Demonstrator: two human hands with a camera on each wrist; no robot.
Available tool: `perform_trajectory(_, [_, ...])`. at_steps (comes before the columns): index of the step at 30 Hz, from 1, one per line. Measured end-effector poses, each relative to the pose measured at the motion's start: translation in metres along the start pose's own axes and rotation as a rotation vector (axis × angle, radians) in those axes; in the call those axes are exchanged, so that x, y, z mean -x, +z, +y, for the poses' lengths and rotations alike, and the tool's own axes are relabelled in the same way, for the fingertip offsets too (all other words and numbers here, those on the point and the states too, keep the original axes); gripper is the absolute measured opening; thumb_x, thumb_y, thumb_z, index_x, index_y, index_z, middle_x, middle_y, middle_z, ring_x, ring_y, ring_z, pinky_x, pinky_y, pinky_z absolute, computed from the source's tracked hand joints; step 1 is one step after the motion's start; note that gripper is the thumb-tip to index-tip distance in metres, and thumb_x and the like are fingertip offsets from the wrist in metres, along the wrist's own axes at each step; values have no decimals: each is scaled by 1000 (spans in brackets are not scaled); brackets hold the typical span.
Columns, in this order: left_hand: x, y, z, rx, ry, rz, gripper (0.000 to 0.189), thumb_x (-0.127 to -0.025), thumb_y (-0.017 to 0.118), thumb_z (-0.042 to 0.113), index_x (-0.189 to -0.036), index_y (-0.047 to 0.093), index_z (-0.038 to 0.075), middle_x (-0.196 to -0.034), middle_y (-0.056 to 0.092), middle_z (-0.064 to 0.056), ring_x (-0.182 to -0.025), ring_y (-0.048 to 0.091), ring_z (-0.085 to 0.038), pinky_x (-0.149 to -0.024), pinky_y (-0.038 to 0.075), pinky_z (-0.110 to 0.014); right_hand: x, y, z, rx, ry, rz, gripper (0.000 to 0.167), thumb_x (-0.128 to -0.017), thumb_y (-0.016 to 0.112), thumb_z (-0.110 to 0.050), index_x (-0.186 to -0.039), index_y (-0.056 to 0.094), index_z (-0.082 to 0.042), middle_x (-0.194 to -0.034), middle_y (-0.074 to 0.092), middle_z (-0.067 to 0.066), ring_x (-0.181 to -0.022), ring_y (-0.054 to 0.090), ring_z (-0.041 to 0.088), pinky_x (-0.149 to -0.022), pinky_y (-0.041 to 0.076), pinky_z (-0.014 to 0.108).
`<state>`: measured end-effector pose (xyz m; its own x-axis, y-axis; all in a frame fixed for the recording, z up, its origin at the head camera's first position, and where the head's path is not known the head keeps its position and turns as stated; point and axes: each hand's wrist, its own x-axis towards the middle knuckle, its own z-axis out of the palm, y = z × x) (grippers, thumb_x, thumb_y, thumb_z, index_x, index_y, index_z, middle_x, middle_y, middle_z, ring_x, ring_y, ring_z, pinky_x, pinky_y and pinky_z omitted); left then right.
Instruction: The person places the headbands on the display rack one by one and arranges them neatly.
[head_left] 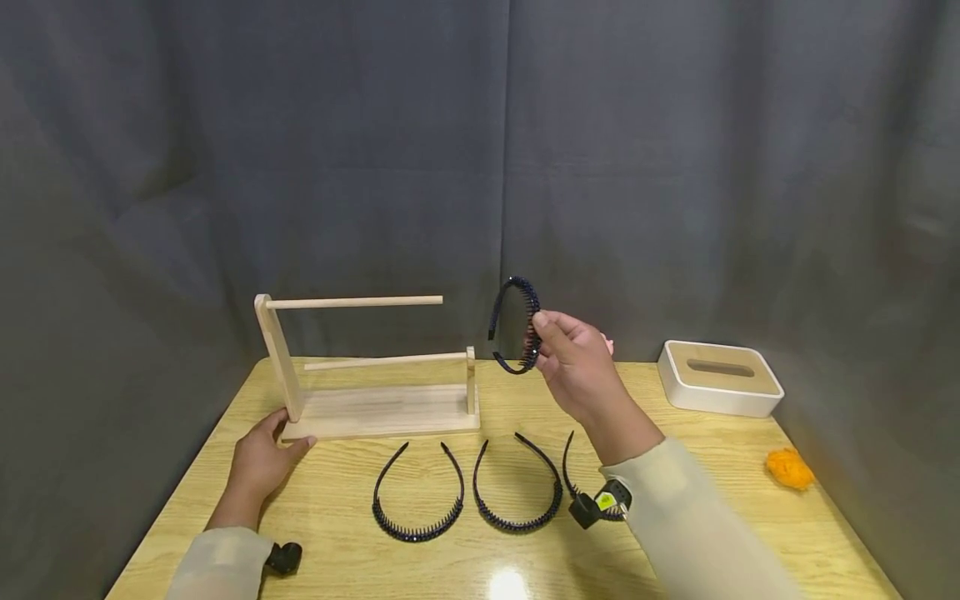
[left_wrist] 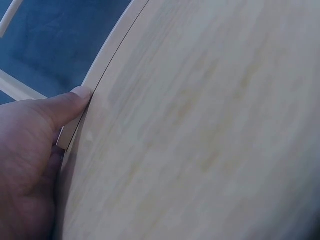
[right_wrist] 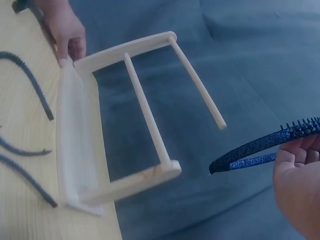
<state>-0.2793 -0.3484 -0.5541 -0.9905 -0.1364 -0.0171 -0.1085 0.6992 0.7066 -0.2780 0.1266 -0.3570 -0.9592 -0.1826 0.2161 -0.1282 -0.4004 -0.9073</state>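
My right hand [head_left: 573,362] holds a dark, toothed headband [head_left: 532,297] in the air, pinched between thumb and fingers. In the right wrist view the headband's [right_wrist: 252,145] tips point toward the free end of the rack's upper rod [right_wrist: 197,85]. The pale wooden rack [head_left: 382,408] has a flat base, a tall left post, a short right post and two rods without headbands on them. At the base's front left corner my left hand [head_left: 262,458] grips the wood; its thumb lies on the edge in the left wrist view.
Three more dark headbands lie in front of the rack: a left one [head_left: 416,536], a middle one [head_left: 517,527] and one [head_left: 567,467] partly hidden by my right wrist. A white tissue box [head_left: 720,400] and an orange fluffy thing [head_left: 789,469] are at right. Grey curtain [head_left: 637,167] hangs behind.
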Motion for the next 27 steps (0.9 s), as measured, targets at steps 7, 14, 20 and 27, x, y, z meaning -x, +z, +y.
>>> perform_trajectory(7, [2,1,0,6,2,10,88,-104,76,44,-171,35,5,-172,35,-32,-158,35,-55,-123,36,-75,-17,18,5,-53,-2,4,21,-116,55,-13,-107,74,-11,-103,72,-1,-96,71,11,-90,62,26])
perform_trajectory(14, [3,2,3,27,-11,2,87,-104,77,42,-171,35,7,-174,33,-29,-160,34,-53,-125,34,-74,-33,33,8,-77,40,49,16,-115,58,-17,-114,71,-7,-102,71,-2,-93,70,10,-86,62,24])
perform_trajectory(20, [4,4,5,43,-22,-9,88,-104,77,44,-172,34,8,-174,32,-29,-161,33,-52,-126,33,-73,-42,47,14,-71,67,78,15,-114,60,-15,-117,67,-3,-103,68,0,-95,68,10,-86,61,22])
perform_trajectory(27, [3,5,5,42,-19,7,86,-103,78,41,-171,36,8,-174,34,-28,-160,33,-52,-125,34,-74,-50,58,21,-88,81,81,11,-112,62,-12,-110,69,-3,-98,68,1,-90,67,10,-82,60,22])
